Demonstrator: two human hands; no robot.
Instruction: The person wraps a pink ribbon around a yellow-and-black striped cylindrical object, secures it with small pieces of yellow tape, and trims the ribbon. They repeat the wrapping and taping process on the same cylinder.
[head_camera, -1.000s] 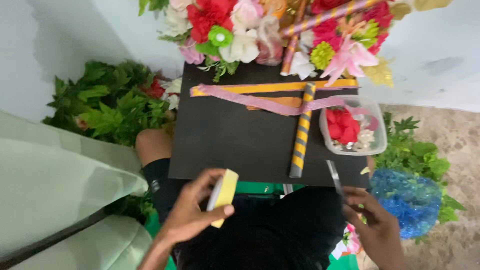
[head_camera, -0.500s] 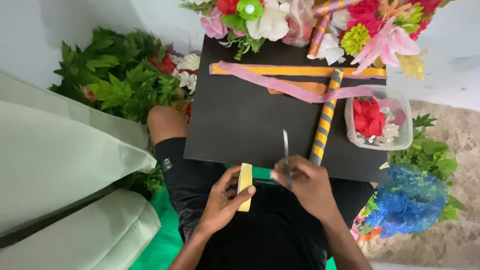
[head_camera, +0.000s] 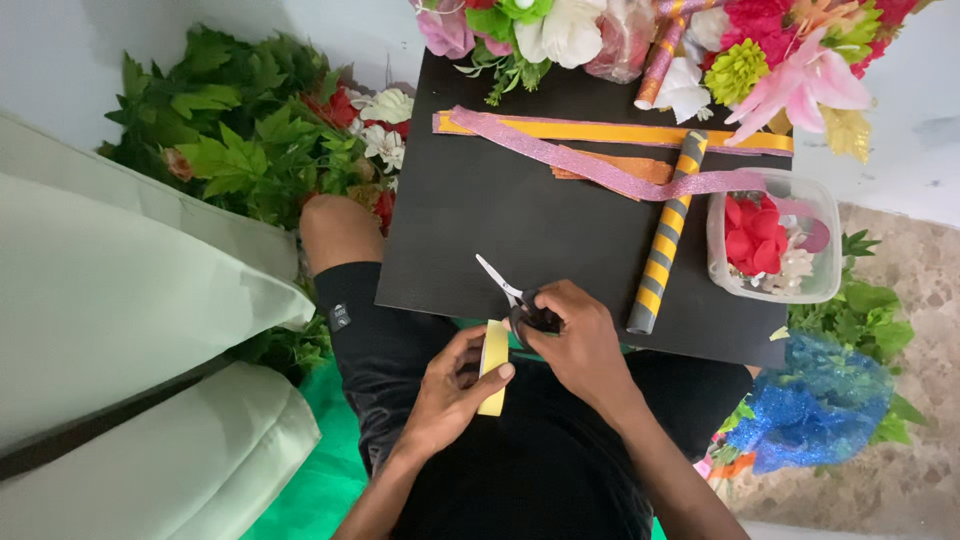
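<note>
Left hand pinches a yellow strip; right hand grips scissors, blades parted, at the black board's near edge.

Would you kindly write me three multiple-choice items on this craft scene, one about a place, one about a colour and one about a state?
1. Where does the clear plastic container sit?
A. At the right edge of the black board
B. On the green cloth
C. On the pale cushion

2. What colour is the strip pinched in the left hand?
A. Pink
B. Yellow
C. Blue

3. How are the scissors in the right hand?
A. Lying flat on the board
B. Held, blades pointing away from the person
C. Tucked inside the container

Answers: 1 A, the container rests on the board's right side beside the striped tube. 2 B, the strip between thumb and fingers is pale yellow. 3 B, the fingers grip the dark handles and the blades rise over the board.
</note>
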